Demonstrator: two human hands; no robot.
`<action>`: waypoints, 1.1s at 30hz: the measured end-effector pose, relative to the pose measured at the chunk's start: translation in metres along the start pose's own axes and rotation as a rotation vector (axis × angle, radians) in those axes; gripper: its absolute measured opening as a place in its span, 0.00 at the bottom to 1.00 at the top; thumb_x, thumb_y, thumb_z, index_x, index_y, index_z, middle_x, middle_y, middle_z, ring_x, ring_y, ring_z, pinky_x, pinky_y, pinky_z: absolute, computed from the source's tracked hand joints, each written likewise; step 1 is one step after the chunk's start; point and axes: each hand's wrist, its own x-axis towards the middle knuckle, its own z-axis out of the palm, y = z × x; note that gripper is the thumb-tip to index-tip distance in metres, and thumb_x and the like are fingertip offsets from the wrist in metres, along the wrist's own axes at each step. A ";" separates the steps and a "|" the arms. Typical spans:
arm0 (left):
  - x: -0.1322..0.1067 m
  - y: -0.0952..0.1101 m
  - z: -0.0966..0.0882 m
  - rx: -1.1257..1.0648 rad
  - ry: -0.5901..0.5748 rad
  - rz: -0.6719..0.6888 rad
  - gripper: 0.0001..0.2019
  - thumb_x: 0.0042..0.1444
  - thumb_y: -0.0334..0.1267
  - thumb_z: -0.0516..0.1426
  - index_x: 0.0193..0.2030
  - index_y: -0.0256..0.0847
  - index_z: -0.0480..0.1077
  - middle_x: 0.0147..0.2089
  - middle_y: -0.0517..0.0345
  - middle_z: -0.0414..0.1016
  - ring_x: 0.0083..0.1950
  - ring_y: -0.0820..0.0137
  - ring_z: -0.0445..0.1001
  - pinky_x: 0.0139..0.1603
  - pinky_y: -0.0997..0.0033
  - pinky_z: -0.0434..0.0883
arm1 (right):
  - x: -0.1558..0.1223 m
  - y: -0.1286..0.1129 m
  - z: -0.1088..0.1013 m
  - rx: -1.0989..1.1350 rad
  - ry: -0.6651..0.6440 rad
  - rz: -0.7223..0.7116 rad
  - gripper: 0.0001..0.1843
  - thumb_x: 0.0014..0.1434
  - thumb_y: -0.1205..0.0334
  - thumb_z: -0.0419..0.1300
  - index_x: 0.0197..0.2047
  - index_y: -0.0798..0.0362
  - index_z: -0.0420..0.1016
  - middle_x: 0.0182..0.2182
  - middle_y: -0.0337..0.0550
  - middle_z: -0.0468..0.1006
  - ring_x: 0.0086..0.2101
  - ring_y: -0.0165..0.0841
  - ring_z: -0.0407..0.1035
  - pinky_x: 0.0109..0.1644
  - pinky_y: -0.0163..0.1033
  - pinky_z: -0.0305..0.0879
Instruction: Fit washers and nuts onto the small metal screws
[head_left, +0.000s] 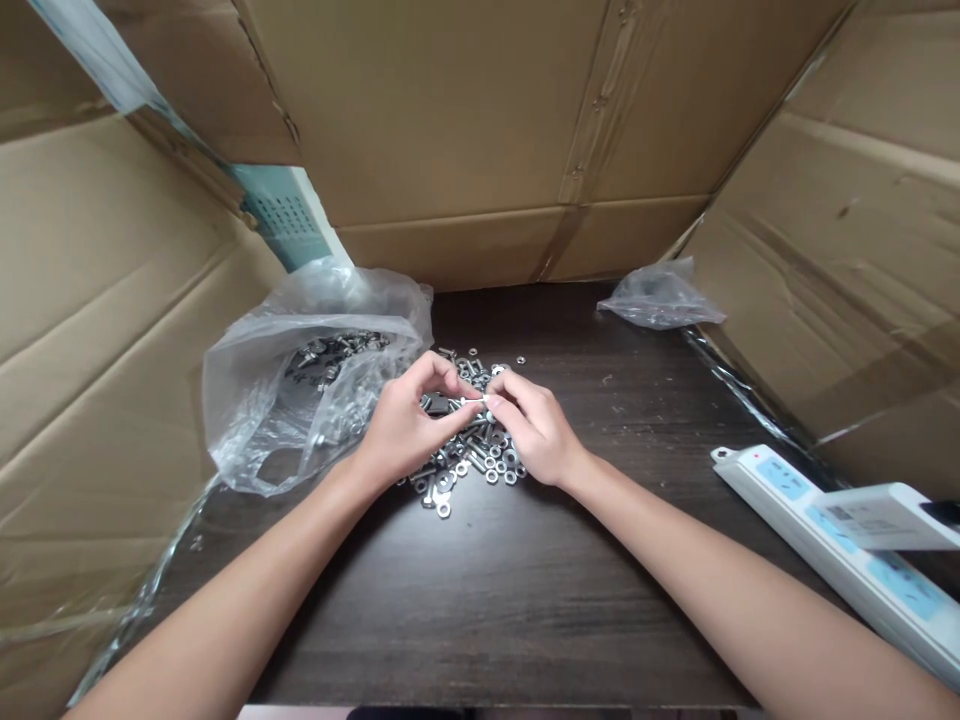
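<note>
Nearby, plastic bag (337, 395) beside fasteners (469, 448); hands (401, 425) (541, 430) obscure small piece (474, 401), perhaps bolt.

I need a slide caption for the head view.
Left hand and right hand hold a small bright piece over loose nuts and bolts.

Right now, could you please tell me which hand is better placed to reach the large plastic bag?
Probably the left hand: it is nearer the large plastic bag, while the right hand is at the right edge of the hardware pile. Both appear to pinch a small bright piece, though.
</note>
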 end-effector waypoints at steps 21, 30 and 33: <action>0.000 0.001 -0.002 0.059 -0.064 0.064 0.08 0.57 0.30 0.63 0.41 0.38 0.69 0.38 0.59 0.77 0.38 0.74 0.77 0.42 0.73 0.76 | 0.002 0.005 0.002 -0.064 -0.077 0.003 0.20 0.70 0.59 0.46 0.25 0.52 0.59 0.23 0.38 0.66 0.29 0.33 0.62 0.41 0.42 0.53; 0.001 -0.002 -0.002 0.051 -0.044 0.052 0.09 0.57 0.31 0.63 0.42 0.38 0.68 0.38 0.58 0.77 0.39 0.73 0.78 0.42 0.74 0.76 | 0.002 0.002 0.001 -0.041 -0.013 0.028 0.14 0.68 0.61 0.49 0.30 0.51 0.66 0.28 0.41 0.70 0.35 0.35 0.64 0.41 0.41 0.56; 0.001 -0.002 -0.003 0.076 -0.057 0.053 0.09 0.57 0.32 0.63 0.42 0.38 0.68 0.38 0.59 0.78 0.39 0.72 0.79 0.43 0.73 0.76 | 0.002 0.003 0.000 -0.024 -0.025 0.012 0.09 0.65 0.63 0.52 0.32 0.52 0.67 0.29 0.40 0.70 0.34 0.35 0.64 0.39 0.39 0.57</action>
